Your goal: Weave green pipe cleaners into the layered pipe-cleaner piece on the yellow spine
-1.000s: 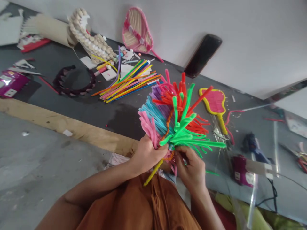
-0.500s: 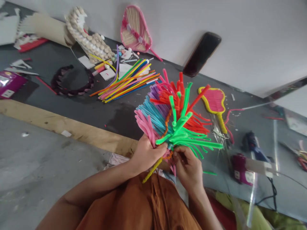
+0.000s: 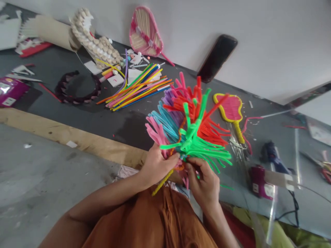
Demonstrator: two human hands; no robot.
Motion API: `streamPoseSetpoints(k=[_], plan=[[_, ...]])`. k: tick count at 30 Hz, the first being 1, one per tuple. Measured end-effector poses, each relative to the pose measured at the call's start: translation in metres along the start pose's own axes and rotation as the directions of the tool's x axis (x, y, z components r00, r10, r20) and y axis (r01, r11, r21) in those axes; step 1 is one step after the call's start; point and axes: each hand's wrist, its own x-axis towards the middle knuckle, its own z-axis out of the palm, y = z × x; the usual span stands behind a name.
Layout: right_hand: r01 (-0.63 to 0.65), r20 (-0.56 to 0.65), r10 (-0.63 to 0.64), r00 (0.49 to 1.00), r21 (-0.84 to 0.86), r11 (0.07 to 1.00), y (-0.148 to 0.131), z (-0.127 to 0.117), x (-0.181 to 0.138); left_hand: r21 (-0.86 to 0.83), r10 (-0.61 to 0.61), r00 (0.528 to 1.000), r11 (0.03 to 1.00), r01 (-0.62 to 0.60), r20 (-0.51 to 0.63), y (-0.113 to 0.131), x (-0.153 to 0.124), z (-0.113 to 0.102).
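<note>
In the head view, a fan-shaped bunch of fuzzy pipe cleaners (image 3: 168,119) fans out in pink, light blue, purple, red and green tufts. My left hand (image 3: 157,167) is closed around its lower left side, thumb pressed near the centre. A twisted yellow stem (image 3: 162,182) pokes out below that hand. My right hand (image 3: 205,179) pinches at the base of the green pipe cleaners (image 3: 204,148), its fingertips close to my left thumb. An orange twisted strand runs across the bunch. What lies exactly between my right fingertips is partly hidden.
Loose pipe cleaners (image 3: 141,89) lie on the dark table (image 3: 103,124). A dark headband (image 3: 79,88) is to their left. A phone (image 3: 217,58) leans on the wall, near a pink fan (image 3: 146,32). On the right are a yellow-edged paddle (image 3: 230,108) and a glue gun (image 3: 275,158).
The bunch has turned slightly and its red and upper green strands have shifted a little right. Some green strands have swung left and down. Both hands keep their hold.
</note>
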Motion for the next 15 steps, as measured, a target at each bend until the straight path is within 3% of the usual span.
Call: streamPoseSetpoints(k=[4,7,15], plan=[[0.089,0.023,-0.088,0.996,-0.071,0.994,0.0061,-0.0051,-0.0014,-0.020,0.020,0.998,1.000,-0.021,-0.062,0.0001,0.0051,-0.0031],[0.140,0.044,-0.135,0.990,-0.139,0.980,0.0089,-0.0044,-0.0007,-0.031,0.036,0.998,0.999,-0.038,-0.043,-0.0009,0.0071,-0.0028],[0.136,0.064,-0.125,0.990,-0.205,0.969,0.0024,0.0022,0.0046,0.124,0.078,0.997,0.989,-0.077,-0.004,-0.0052,0.0054,-0.0019]])
